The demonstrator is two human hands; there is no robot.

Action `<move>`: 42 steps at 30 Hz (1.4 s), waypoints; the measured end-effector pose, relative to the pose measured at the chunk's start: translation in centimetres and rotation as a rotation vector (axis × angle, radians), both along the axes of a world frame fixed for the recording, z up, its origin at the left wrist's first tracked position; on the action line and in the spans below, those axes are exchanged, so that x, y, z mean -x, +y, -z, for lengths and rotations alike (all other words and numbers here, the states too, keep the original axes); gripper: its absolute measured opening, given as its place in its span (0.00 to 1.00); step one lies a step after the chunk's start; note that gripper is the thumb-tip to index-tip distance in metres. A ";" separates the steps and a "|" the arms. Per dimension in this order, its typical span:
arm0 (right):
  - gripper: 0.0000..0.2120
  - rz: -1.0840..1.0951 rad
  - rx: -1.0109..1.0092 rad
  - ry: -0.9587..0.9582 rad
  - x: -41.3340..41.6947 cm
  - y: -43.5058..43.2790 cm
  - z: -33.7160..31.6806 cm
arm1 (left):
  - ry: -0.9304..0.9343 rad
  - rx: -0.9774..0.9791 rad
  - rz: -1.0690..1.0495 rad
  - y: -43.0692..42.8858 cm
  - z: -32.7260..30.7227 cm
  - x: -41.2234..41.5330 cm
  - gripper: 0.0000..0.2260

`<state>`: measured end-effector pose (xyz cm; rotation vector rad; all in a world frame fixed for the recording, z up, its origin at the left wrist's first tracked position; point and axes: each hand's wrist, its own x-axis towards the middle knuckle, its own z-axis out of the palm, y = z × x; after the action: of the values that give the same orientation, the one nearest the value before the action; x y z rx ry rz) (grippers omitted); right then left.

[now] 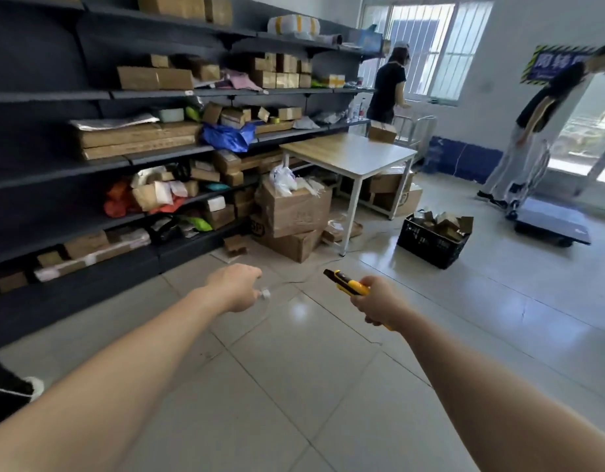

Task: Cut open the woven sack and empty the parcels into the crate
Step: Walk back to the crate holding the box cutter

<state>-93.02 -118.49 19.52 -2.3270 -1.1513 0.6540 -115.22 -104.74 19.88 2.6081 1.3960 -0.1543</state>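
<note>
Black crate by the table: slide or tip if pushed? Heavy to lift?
The black crate probably slides rather than tips: it sits low and wide on glossy floor tiles. Its latticed plastic walls look rigid. Weight is hard to judge; cardboard parcels fill it to the rim, so it is likely moderate.

Dark shelving (pixel 49 178) runs along the wall to the left of the left hand (pixel 234 287) and far ahead of it, its tiers crowded with cardboard boxes (pixel 154 78) and a crumpled blue bag (pixel 226 136). Ahead of both hands stands a pale surface (pixel 348 153) on white legs, carrying one brown box (pixel 382 132) at its far edge, with stacked cartons (pixel 294 212) on the floor (pixel 294 386) just beside its near left leg. Further off, a person in a dark top (pixel 386 86) faces the barred window (pixel 430 46). Well beyond the right hand (pixel 376 303), to its right, a second person (pixel 539 107) bends over a platform trolley (pixel 549 224), below a blue sign (pixel 546 64).
</note>
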 end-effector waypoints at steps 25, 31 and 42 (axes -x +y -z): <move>0.10 0.311 -0.006 0.069 -29.2 17.2 -0.2 | 0.013 -0.049 0.304 23.7 -1.0 -34.5 0.19; 0.12 0.322 0.008 0.066 -39.2 21.2 -0.7 | -0.032 -0.044 0.328 27.5 -1.6 -44.7 0.17; 0.11 0.356 -0.006 0.050 -54.3 30.7 -0.2 | -0.018 -0.055 0.354 37.7 -1.1 -60.3 0.16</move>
<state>-38.75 -87.83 19.73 -2.4106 -0.6881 0.5707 -54.90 -67.05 20.98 2.8718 0.9329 -0.1393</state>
